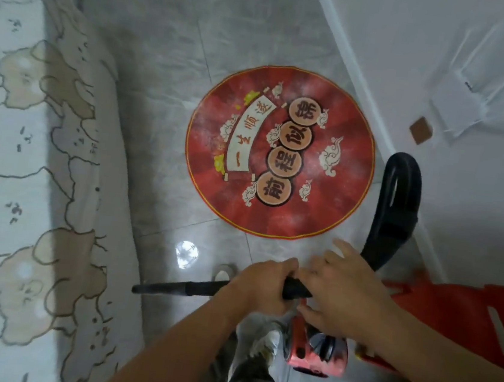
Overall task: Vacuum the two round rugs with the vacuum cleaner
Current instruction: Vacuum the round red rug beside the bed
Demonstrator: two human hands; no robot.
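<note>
The person stood on a grey tiled floor [172, 56], looking down. One red round rug [280, 153] w/ Chinese characters & cloud motifs lay flat on the tiles ahead, just beside the white wall's skirting at right, apart from both hands. No 2nd rug in view.

L: the left hand [252, 285] was curled round the black wand [177, 287], clamped on it near its thick end; the wand pointed left, roughly level, its tip near the bed cover [15, 132] w/ a bear pattern.

R: the right hand [348, 296] lay over the wand's thick end, fingers blurred, thumb underneath; can't tell if it gripped or just rested.

The black hose [400, 201] arched up at right, past the rug's edge. The red vacuum cleaner [316, 355] body sat on the floor below the right hand, by a shoe [268, 340]. A red plastic item [465, 318] showed at the right edge.
</note>
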